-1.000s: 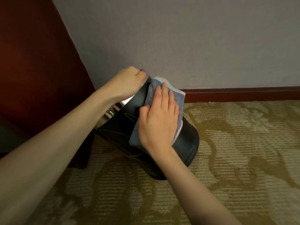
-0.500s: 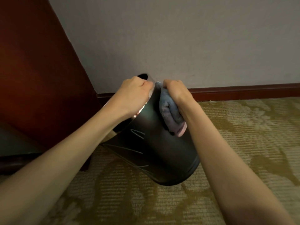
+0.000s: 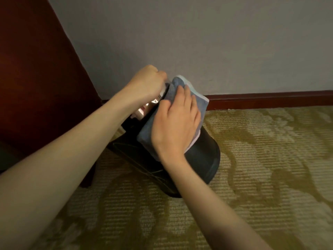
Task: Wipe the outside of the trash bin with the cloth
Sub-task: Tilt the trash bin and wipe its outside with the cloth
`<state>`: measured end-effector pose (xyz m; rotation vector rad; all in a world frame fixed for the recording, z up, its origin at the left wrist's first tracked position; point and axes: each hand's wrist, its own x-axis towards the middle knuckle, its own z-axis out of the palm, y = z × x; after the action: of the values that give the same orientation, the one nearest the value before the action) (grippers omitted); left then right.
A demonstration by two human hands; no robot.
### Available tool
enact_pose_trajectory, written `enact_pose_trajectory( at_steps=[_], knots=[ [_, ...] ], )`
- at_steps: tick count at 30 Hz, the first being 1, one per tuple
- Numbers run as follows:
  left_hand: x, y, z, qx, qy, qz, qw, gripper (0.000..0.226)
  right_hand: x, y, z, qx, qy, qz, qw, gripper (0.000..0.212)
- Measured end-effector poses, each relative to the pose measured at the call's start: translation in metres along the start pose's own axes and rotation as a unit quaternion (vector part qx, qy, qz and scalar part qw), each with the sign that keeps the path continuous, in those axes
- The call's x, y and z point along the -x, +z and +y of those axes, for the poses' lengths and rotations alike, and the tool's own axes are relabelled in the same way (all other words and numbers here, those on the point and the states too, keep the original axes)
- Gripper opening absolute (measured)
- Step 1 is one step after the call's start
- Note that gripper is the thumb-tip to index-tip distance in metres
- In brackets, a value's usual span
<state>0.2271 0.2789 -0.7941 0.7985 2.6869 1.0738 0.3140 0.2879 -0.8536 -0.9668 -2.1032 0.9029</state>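
A black round trash bin [image 3: 203, 157] is tipped over, its open metal-rimmed mouth pointing up and left, its base low on the carpet at the right. My left hand [image 3: 147, 82] is clenched on the rim at the top. A folded blue-grey cloth [image 3: 146, 134] with pale edges lies spread over the bin's upper side. My right hand [image 3: 177, 123] lies flat on the cloth with fingers together, pressing it against the bin's wall. My forearms hide much of the bin's near side.
A dark red wooden panel [image 3: 36, 78] stands close on the left. A grey wall [image 3: 198, 42] with a dark red skirting board [image 3: 270, 99] runs behind the bin. Patterned olive carpet [image 3: 261, 177] covers the floor to the right and in front.
Half a second ago my right hand had the cloth bunched at the rim. Now the cloth is spread flat and the hand has slid down the bin's side. The bin tilts lower.
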Motion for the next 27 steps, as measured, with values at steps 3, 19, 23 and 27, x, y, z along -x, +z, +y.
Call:
enact_pose_trajectory(
  at_steps=[3, 19, 23, 27],
  knots=[
    [-0.01, 0.001, 0.001, -0.011, -0.006, -0.012, 1.0, 0.033, 0.021, 0.012, -0.002, 0.062, -0.028, 0.038, 0.997, 0.058],
    [-0.012, -0.004, -0.008, -0.045, 0.024, -0.012, 0.999, 0.034, -0.042, -0.003, 0.007, 0.011, -0.014, -0.085, 0.996, 0.038],
    [-0.006, -0.013, -0.021, -0.041, 0.019, 0.007, 0.999, 0.04, -0.059, -0.004, 0.004, -0.007, 0.025, -0.151, 0.988, 0.032],
    [0.003, -0.022, -0.039, -0.009, 0.014, 0.024, 1.0, 0.041, -0.083, 0.008, 0.007, -0.008, 0.06, -0.249, 0.967, 0.04]
  ],
)
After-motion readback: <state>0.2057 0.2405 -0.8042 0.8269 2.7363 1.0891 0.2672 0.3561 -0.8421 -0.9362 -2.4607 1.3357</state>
